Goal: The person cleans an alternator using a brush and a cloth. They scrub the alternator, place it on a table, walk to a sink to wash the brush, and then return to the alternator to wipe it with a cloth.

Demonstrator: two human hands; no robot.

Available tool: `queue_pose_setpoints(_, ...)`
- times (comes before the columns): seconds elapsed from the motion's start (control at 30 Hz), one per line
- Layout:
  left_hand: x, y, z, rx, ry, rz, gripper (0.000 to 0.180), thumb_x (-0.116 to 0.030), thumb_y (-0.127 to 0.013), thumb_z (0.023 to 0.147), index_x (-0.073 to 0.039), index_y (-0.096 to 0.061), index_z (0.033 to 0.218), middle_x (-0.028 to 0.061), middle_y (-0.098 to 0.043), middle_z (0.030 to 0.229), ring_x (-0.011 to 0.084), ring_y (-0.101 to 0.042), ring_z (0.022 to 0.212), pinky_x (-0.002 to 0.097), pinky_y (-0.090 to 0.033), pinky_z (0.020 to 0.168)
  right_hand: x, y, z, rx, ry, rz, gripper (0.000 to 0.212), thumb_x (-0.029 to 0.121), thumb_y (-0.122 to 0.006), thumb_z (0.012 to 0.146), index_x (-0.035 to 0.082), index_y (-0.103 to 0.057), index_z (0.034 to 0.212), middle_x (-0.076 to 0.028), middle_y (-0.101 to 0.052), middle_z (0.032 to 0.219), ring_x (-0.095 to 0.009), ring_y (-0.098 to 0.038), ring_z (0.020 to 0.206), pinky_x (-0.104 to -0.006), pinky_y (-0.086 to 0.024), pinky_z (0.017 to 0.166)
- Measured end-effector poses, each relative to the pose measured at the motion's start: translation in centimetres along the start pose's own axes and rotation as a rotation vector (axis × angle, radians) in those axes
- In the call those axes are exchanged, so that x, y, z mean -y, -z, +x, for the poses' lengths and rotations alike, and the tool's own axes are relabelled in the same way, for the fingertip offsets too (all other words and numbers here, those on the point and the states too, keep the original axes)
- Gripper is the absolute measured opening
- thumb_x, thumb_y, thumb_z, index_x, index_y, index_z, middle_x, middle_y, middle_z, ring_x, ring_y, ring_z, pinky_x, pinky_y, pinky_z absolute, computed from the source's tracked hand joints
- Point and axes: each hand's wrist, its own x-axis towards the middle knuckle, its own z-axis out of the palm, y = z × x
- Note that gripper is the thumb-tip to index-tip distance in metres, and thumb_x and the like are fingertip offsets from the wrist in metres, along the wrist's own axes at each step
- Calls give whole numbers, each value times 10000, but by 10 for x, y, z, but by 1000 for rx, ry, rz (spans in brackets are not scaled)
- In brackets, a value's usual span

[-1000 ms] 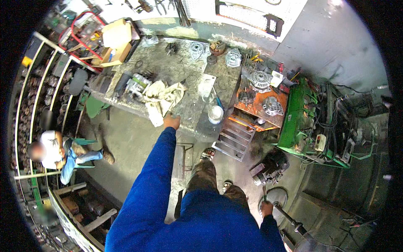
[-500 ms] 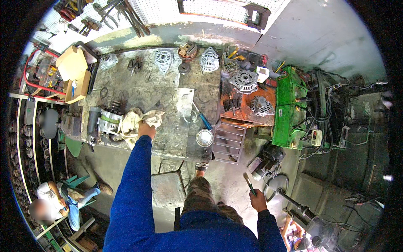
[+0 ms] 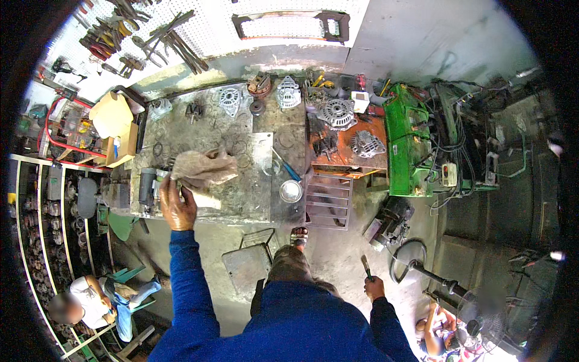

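Observation:
My left hand (image 3: 179,208) reaches over the near left edge of the workbench, its fingers bent at one end of a crumpled beige rag (image 3: 206,168). The rag spreads from the fingertips to the right, slightly blurred. Just left of these fingers sits an alternator (image 3: 158,188) with a dark cylinder (image 3: 146,186) beside it, partly hidden by the hand and rag. Down at my right side, away from the bench, my right hand (image 3: 374,288) is closed round the green handle of a paintbrush (image 3: 366,265), bristles pointing up.
On the workbench (image 3: 199,133) lie a blue-handled screwdriver (image 3: 288,169), a round tin (image 3: 291,191) and alternator housings (image 3: 230,101). An orange stand (image 3: 377,130) and green bins (image 3: 407,145) are right. A metal stool (image 3: 247,265) and pedestal fan (image 3: 482,314) stand nearby. A person (image 3: 90,301) sits lower left.
My left hand has drawn back and left, and the rag is now stretched out rightward from its fingertips. The brush in my right hand has tipped more upright. The whole view has shifted slightly.

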Motion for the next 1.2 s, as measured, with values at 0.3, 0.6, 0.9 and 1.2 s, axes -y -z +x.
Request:
queue_pose_setpoints(0.3,-82,167,83,-810,-274,67,459,-125,-742,844,38,-590,1246,244,-596,1268,359,-602,1142,458,-540,905,-85,9,-13,-30,17,305,144,94,-611,901,62,-560,769,1,-489,570,-118,-455,443,-289,-353,397)
queue_pose_setpoints(0.6,-147,245,62,-897,246,-894,424,-304,-659,935,-4,-588,1226,191,-620,1207,322,-598,1100,459,-503,927,-204,17,-55,-75,15,408,78,97,-614,904,40,-596,855,-22,-540,615,-139,-511,476,-289,-408,418)
queue_pose_setpoints(0.9,-340,132,-263,829,181,-1284,327,-280,-626,939,-21,-576,1133,156,-602,1106,286,-573,995,423,-478,842,-300,41,-147,-180,-132,868,122,164,-598,939,49,-598,898,-48,-560,655,-153,-514,465,-306,-412,411)
queue_pose_setpoints(1.2,-552,132,-340,1715,-242,-1583,239,-255,-593,942,-39,-564,1039,121,-585,1006,249,-549,890,388,-453,756,-200,126,-186,-440,195,1292,242,324,-597,963,116,-652,1074,27,-505,655,-97,-477,539,-261,-384,486)
